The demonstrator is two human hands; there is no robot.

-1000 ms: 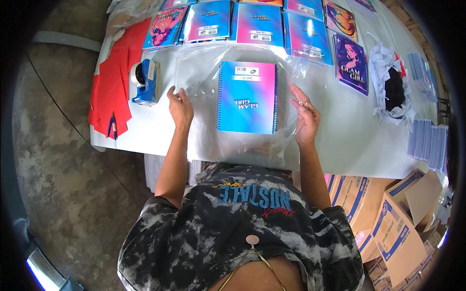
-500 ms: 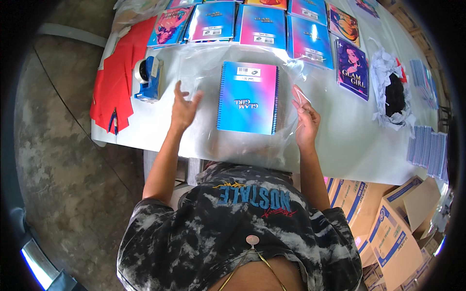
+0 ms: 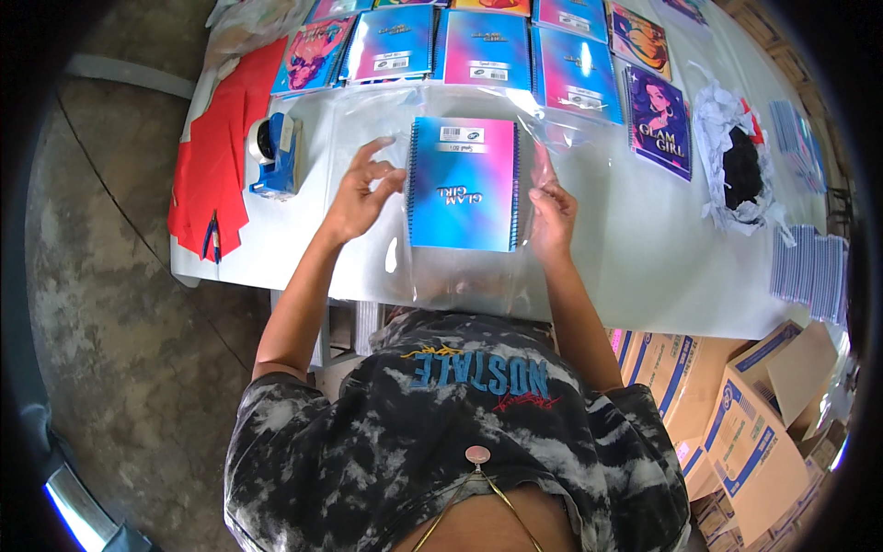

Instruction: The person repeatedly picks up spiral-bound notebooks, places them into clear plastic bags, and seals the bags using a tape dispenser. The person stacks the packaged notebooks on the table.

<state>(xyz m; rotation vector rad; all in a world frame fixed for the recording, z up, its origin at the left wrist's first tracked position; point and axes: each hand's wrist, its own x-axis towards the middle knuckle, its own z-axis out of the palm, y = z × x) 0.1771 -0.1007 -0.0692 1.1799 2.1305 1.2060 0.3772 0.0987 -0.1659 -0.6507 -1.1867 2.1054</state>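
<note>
A blue-and-pink spiral notebook (image 3: 463,216) lies on a sheet of clear plastic film (image 3: 451,281) on the table in front of me, its label at the far end. My left hand (image 3: 361,191) is beside the notebook's left edge, fingers bent and apart; a bit of film shows by its fingertips, but no grip on it is visible. On the other side, my right hand (image 3: 554,216) pinches the raised right edge of the film between thumb and fingers, close to the notebook but apart from it.
Rows of notebooks (image 3: 486,51) line the far side. To the left are a blue tape dispenser (image 3: 279,161), red sheets (image 3: 207,175) and pens (image 3: 212,235). A purple notebook (image 3: 659,124) and crumpled wrapping (image 3: 713,175) lie right. Cardboard boxes (image 3: 736,451) stand below the table's right edge.
My left hand has moved right, up to the notebook's edge. My right hand has come left with the film edge, nearer the notebook. The whole view has shifted slightly.
</note>
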